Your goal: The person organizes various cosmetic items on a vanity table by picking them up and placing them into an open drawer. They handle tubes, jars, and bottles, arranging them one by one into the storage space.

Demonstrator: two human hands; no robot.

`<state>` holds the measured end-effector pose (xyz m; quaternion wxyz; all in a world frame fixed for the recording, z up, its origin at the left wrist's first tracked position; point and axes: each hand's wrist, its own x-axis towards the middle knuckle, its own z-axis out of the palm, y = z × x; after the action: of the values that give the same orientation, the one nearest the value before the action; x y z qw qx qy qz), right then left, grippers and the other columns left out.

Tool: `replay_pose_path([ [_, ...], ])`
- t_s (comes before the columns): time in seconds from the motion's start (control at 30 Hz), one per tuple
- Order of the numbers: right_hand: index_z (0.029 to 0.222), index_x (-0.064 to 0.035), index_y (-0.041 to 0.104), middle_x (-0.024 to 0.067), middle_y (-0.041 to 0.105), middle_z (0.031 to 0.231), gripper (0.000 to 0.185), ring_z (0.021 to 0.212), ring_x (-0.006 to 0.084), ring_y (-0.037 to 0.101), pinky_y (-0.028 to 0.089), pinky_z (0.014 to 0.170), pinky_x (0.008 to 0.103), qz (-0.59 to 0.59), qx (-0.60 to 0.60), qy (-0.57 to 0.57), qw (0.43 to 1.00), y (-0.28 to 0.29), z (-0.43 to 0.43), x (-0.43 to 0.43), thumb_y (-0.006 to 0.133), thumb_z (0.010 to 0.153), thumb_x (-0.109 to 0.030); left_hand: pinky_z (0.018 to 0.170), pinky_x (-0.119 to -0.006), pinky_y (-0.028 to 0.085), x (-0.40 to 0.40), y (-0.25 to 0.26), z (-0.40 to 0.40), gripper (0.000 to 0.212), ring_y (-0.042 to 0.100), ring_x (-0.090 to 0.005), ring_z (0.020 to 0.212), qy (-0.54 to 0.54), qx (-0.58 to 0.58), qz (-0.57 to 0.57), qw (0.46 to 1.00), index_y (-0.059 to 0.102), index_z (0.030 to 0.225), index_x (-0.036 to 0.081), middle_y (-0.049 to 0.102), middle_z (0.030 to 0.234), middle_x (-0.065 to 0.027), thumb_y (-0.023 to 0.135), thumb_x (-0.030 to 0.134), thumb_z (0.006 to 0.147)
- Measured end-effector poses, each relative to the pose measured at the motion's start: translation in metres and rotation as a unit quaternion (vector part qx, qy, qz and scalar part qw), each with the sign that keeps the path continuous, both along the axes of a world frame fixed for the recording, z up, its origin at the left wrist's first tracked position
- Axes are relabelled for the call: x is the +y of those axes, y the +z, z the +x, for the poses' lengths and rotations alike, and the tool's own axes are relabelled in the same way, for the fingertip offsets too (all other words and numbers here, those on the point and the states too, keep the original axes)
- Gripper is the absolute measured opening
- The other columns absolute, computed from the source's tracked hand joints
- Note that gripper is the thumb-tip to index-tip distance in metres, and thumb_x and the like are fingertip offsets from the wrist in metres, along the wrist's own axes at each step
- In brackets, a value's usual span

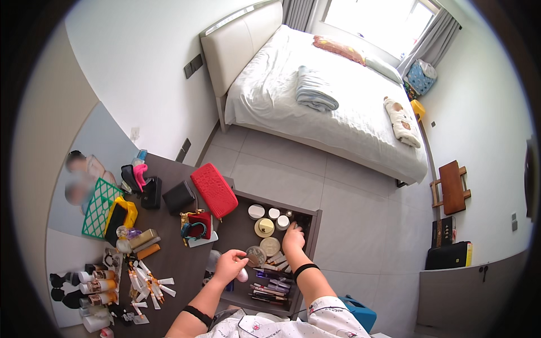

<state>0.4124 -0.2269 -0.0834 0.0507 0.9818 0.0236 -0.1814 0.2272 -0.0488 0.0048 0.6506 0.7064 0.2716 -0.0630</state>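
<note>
My left hand (230, 265) is over the near left part of an open drawer (277, 203). Its lower fingers curl around a small white rounded container (242, 275), while thumb and forefinger come close together. My right hand (294, 237) reaches into the drawer's far right corner, with its fingertips at a small item too dark to make out. Beside it stand white-lidded jars (282, 222) and a cream-coloured round jar (264, 227). Between my hands lie round compacts (269, 246) and several small tubes (277, 260). Cosmetic pencils (270, 291) lie in rows nearer me.
On the dark tabletop (169, 257) left of the drawer are a red wallet (214, 191), a black wallet (179, 197), a pile of small white tubes (148, 283) and bottles (99, 286) against the mirror. A bed (270, 101) stands beyond. A blue plastic object (359, 313) is at right.
</note>
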Motion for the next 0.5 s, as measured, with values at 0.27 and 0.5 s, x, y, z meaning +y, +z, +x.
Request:
replay_pose_path([
  [0.27, 0.132, -0.005, 0.051, 0.0096, 0.042, 0.13, 0.046, 0.115, 0.0258, 0.047, 0.06, 0.065, 0.0325, -0.046, -0.094, 0.035, 0.994, -0.028, -0.007, -0.005, 0.057, 0.088, -0.017, 0.05, -0.024, 0.047, 0.005, 0.005, 0.001, 0.027, 0.058, -0.0081, 0.057, -0.001, 0.001, -0.011, 1.0, 0.064, 0.103, 0.0, 0.062, 0.071, -0.0017, 0.074, 0.014, 0.082],
  [0.5, 0.126, -0.0069, 0.057, 0.0116, 0.041, 0.137, 0.041, 0.119, 0.0283, 0.046, 0.059, 0.07, 0.0328, -0.052, -0.038, 0.119, 0.991, 0.007, -0.044, -0.012, 0.059, 0.086, -0.017, 0.05, -0.025, 0.047, 0.007, 0.005, 0.001, 0.027, 0.057, -0.0083, 0.056, -0.003, 0.0, -0.008, 1.0, 0.064, 0.102, 0.0, 0.062, 0.071, -0.0019, 0.074, 0.013, 0.081],
])
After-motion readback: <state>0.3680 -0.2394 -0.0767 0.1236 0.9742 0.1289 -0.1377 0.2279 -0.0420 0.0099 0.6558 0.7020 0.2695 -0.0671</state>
